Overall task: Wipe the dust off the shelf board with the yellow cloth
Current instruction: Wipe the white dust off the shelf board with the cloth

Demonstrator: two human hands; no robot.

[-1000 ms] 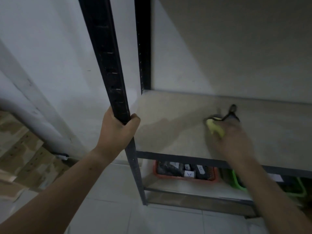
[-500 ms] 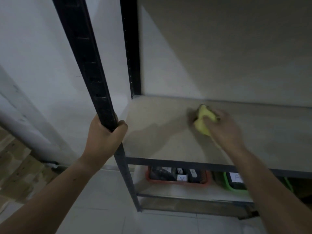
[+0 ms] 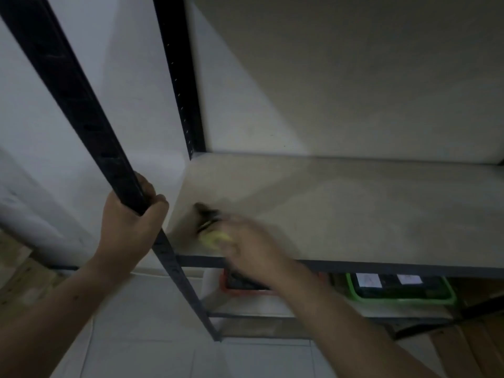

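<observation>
The front upright is gripped by the left hand, with the fingers wrapped fully round it. The yellow cloth is pressed under the blurred right hand at the front-left corner of the shelf board. How far those fingers curl cannot be told. Even pressure and overlapping strokes should be carried toward the back edge, so that no dusty strip is left.

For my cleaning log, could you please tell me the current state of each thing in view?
left hand, gripping the black front upright
right hand, motion-blurred, holding the yellow cloth
yellow cloth, bunched at the shelf board's front-left corner
green basket, on the lower shelf, loaded
</observation>
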